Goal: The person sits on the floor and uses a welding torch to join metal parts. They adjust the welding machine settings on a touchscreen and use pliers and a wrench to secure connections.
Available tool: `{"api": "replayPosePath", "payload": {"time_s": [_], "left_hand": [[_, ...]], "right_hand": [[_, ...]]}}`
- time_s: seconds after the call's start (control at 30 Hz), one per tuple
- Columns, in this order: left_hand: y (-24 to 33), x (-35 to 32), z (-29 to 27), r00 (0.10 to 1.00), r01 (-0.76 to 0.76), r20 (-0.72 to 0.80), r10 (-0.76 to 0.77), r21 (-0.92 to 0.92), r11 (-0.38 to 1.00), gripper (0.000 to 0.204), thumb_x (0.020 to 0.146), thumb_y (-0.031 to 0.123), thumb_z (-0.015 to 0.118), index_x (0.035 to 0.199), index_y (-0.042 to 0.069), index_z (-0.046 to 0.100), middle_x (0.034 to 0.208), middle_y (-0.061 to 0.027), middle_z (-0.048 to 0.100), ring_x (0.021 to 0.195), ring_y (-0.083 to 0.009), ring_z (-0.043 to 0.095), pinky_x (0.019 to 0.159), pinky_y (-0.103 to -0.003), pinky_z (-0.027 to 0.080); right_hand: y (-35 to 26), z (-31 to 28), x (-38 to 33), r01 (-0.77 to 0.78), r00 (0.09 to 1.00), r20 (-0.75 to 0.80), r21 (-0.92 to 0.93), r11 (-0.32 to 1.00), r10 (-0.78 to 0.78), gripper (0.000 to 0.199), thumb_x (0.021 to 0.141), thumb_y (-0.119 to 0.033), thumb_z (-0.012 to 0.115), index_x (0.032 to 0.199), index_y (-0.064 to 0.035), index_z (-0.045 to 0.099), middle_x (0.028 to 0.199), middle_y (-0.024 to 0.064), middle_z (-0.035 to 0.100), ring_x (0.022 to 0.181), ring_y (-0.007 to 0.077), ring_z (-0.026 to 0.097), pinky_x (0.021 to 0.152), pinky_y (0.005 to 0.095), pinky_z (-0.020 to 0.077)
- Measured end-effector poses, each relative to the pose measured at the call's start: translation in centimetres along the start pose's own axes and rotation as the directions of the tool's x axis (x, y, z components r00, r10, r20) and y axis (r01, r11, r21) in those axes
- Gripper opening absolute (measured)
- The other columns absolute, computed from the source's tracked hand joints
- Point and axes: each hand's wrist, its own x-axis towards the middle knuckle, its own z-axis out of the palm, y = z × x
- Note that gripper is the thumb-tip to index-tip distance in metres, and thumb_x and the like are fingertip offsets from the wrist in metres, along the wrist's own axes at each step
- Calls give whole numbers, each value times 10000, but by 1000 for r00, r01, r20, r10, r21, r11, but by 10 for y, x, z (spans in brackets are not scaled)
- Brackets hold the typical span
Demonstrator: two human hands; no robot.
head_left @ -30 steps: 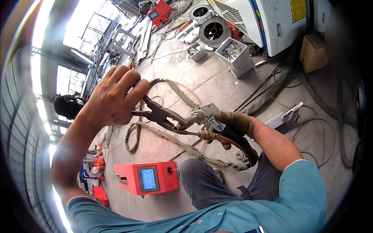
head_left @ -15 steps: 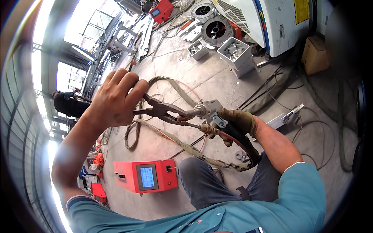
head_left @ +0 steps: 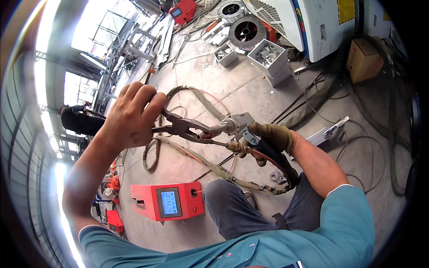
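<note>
My bare left hand is closed round the handles of dark metal pliers. The pliers' jaws lie at the copper-coloured tip of a hand-held welding torch; whether they grip it firmly is hard to see. My right hand, in a worn olive work glove, is wrapped round the torch's grip. A brass fitting with a thin tube runs alongside the nozzle, its slim end reaching the pliers. From the torch, a black sleeved hose bends down towards my knees.
A red machine with a lit screen stands on the floor at left. Beyond the torch are looped cables, wire spools and a box of metal offcuts. A white cabinet and carton stand far right. Another person is at far left.
The view has shifted slightly. Both hands keep their hold, and the pliers stay at the torch tip with hardly any movement.
</note>
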Motion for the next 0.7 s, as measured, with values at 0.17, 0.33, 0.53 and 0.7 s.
{"api": "replayPosePath", "payload": {"time_s": [0.17, 0.33, 0.53, 0.7], "left_hand": [[1, -2, 4, 1000, 4, -12, -5, -18, 1000, 628, 539, -28, 711, 1148, 25, 570, 991, -139, 558, 891, -364, 586, 782, -475, 527], [1, -4, 8, 1000, 17, -25, -18, -31, 999, 625, 548, -34, 718, 1151, 24, 565, 998, -145, 565, 889, -369, 590, 773, -481, 530], [-1, 0, 7, 1000, 9, -27, -10, -42, 999, 636, 538, -59, 718, 1149, 40, 571, 1010, -139, 575, 913, -360, 588, 793, -469, 517], [-6, 7, 12, 997, -32, -73, 29, -46, 998, 636, 549, -43, 741, 1160, 35, 580, 1013, -124, 561, 930, -339, 584, 808, -442, 506]], "right_hand": [[2, -1, 1, 12, 1000, -9, 24, 1000, -12, 781, 897, -715, 685, 1205, 2, 680, 988, 197, 741, 632, 186, 702, 567, 415, 596], [3, -6, 3, -4, 1000, -23, 38, 999, 5, 731, 929, -684, 667, 1158, 10, 683, 927, 192, 718, 618, 211, 676, 567, 418, 570], [-3, 5, 3, 39, 999, -18, 25, 999, -39, 670, 939, -688, 658, 1034, -25, 686, 688, 107, 625, 576, 215, 591, 557, 384, 486], [-1, -10, 4, 30, 997, 68, 30, 999, -33, 803, 854, -737, 719, 1196, -15, 650, 896, 114, 655, 604, 199, 617, 553, 412, 517]]}}
